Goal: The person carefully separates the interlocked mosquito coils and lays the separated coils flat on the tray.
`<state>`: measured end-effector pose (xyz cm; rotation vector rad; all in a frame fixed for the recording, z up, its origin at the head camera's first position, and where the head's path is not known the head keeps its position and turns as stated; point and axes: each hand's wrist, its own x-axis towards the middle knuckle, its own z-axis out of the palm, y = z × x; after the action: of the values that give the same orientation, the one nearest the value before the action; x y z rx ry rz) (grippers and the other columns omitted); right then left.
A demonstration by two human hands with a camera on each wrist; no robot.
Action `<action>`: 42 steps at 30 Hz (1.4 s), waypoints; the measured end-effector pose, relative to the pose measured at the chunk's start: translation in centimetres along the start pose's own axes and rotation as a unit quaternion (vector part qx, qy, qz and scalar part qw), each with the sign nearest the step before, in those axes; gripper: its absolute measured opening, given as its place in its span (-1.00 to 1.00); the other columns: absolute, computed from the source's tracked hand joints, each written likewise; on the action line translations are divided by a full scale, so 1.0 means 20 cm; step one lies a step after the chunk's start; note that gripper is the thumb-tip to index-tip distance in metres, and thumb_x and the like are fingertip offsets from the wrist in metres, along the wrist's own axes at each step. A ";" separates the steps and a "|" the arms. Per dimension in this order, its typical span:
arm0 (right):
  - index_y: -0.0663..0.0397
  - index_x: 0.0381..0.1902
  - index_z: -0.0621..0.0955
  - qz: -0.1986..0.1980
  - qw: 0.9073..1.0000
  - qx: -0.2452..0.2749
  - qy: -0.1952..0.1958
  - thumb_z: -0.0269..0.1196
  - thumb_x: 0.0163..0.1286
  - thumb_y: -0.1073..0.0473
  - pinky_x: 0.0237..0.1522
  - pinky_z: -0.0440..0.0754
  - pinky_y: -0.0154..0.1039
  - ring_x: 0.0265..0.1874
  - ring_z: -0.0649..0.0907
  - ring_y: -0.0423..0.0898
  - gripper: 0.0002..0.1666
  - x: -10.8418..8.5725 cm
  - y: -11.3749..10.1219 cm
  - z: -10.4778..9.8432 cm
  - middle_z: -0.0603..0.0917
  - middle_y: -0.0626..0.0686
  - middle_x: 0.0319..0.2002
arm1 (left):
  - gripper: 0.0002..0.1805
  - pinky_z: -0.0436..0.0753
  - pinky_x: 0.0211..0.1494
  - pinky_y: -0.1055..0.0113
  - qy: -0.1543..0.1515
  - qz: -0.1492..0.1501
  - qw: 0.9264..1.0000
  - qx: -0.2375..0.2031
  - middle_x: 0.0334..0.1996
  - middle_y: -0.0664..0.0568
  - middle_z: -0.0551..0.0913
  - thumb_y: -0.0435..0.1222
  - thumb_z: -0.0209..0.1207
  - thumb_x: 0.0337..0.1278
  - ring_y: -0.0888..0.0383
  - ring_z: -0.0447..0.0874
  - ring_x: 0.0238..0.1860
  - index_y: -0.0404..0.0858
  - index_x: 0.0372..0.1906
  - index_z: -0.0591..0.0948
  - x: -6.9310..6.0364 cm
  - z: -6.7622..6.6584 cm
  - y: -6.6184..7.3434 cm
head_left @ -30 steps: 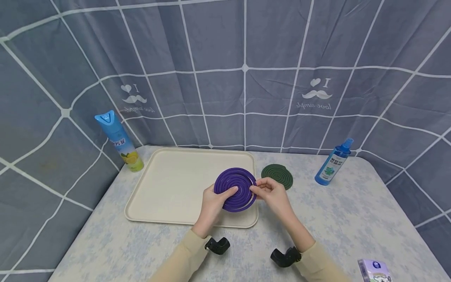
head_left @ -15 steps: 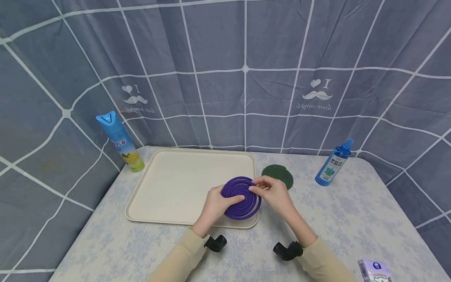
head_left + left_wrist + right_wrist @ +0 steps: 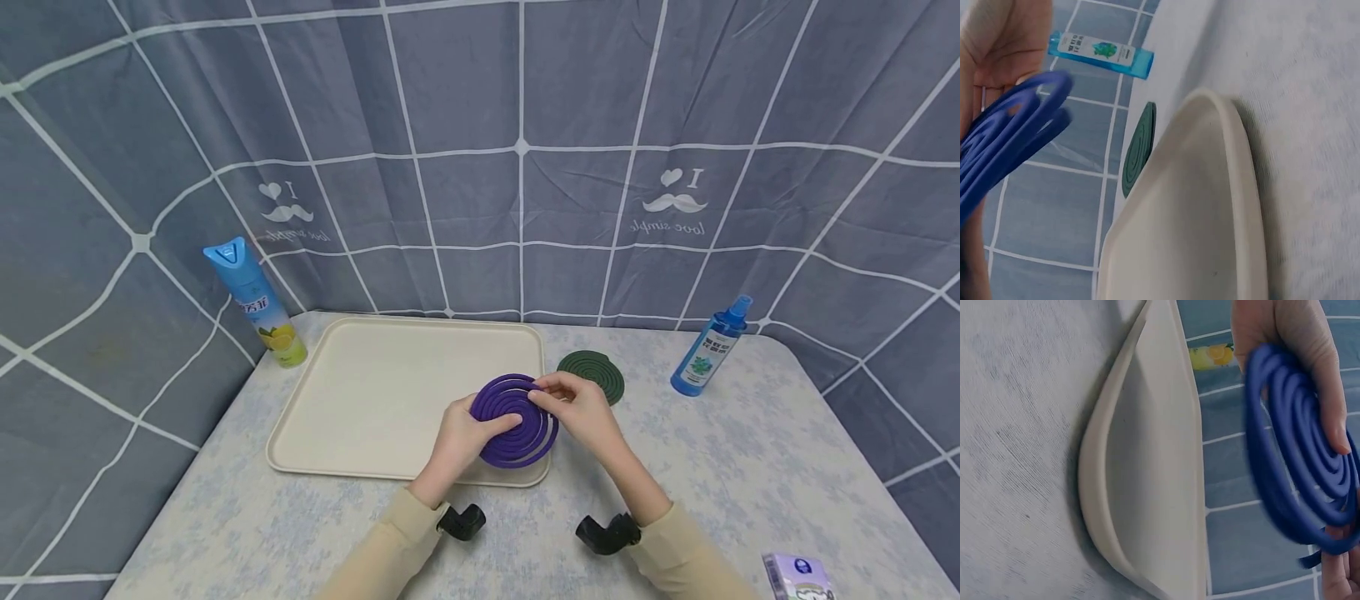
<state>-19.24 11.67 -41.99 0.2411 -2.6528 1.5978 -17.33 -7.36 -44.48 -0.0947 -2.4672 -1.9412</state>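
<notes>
A purple spiral coil [image 3: 510,433] is held up over the right front part of the cream tray [image 3: 360,476]. My left hand [image 3: 462,435] grips its left side, the thumb lying across the face near the centre. At the coil's upper right edge, my right hand [image 3: 582,410] pinches the outer ring between thumb and fingers. Gaps show between the outer turns in the right wrist view, where the coil [image 3: 1297,444] looks blue and a loose end hangs at the bottom. A green spiral coil [image 3: 600,372] lies flat on the table, just beyond the right hand.
A blue and yellow spray can [image 3: 258,304] stands left of the tray. At the right back is a blue spray bottle [image 3: 705,354]. A purple box [image 3: 799,575] lies at the front right. A grey curtain [image 3: 465,200] hangs behind the table [image 3: 720,467].
Both hands and the purple coil have moved slightly down and to the right over the tray, with the outer turns a little further apart. Both keep their hold.
</notes>
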 end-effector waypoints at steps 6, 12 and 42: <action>0.21 -0.09 0.69 0.045 0.996 0.083 0.009 0.39 0.27 0.16 -0.26 0.66 -0.42 -0.38 0.64 -0.28 -0.70 -0.01 0.02 0.03 0.72 0.04 -0.30 | -0.52 0.69 -0.01 0.30 0.074 -0.009 0.994 -0.074 -0.15 -0.15 0.77 -0.17 0.46 -0.02 0.12 0.74 -0.15 -0.31 0.01 0.68 0.00 0.01 -0.01; 0.27 -0.07 0.66 0.077 0.983 0.163 0.016 0.38 0.29 0.21 -0.20 0.74 -0.30 -0.38 0.69 -0.26 -0.69 -0.05 0.03 0.09 0.72 0.01 -0.30 | -0.54 0.69 -0.01 0.33 0.132 -0.010 0.985 -0.112 -0.14 -0.16 0.77 -0.20 0.46 -0.02 0.14 0.74 -0.16 -0.32 0.00 0.68 -0.01 0.04 -0.01; 0.33 -0.19 0.67 0.132 0.971 0.197 0.029 0.40 0.26 0.20 -0.30 0.76 -0.17 -0.45 0.72 -0.20 -0.72 -0.16 0.05 0.21 0.77 0.08 -0.39 | -0.49 0.68 0.06 0.38 0.204 -0.024 0.946 -0.249 -0.02 -0.14 0.71 -0.31 0.42 0.03 0.19 0.70 -0.07 -0.34 0.12 0.59 -0.08 0.16 -0.07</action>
<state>-15.95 8.84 -45.08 -0.1578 -2.3808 2.1699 -15.76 -4.60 -46.74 0.3376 -1.7062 -2.2755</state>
